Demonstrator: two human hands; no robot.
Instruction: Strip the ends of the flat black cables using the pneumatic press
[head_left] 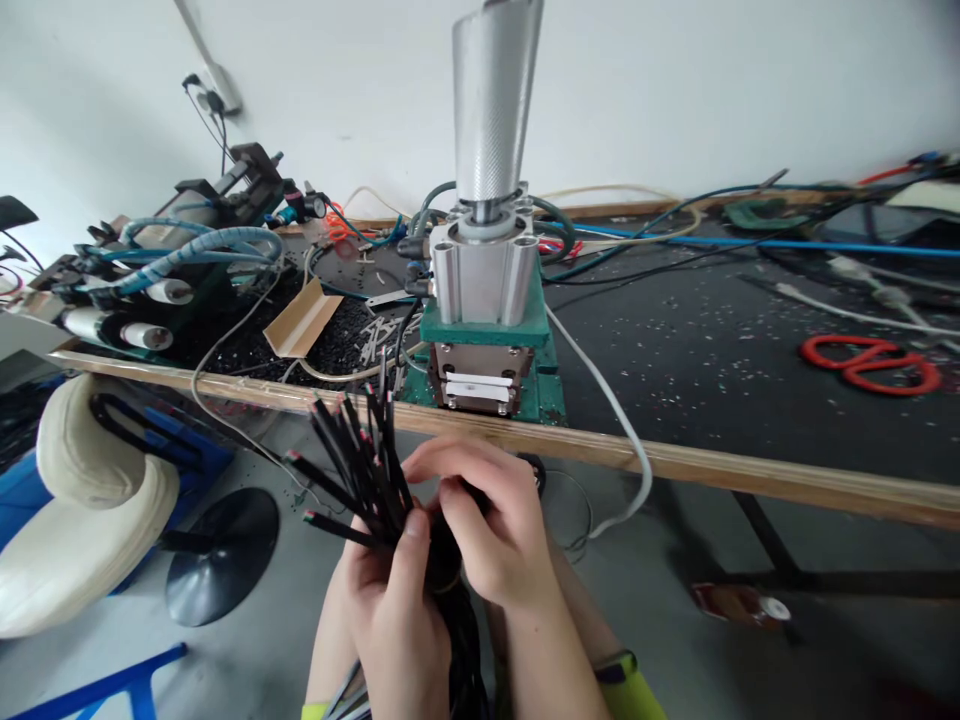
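A bundle of black cables [367, 470] fans out upward from my hands, with small coloured wire ends showing at several tips. My left hand [397, 600] is closed around the bundle from below, its thumb lying along the cables. On the right side of the same bundle, my right hand [487, 510] has its fingers curled in against the cables; what its fingertips pinch is partly hidden. Below the hands the rest of the bundle hangs down over my lap. Just beyond stands a pneumatic press [484, 270] with a silver cylinder, a green base and a slotted metal jaw at the table edge.
The black workbench [675, 360] has a wooden front edge. Red-handled scissors [870, 365] lie at right, and a white hose [607, 400] droops over the edge. Another machine [180, 250] and a cardboard piece [304, 320] are at left. A cream chair [82, 510] stands on the floor.
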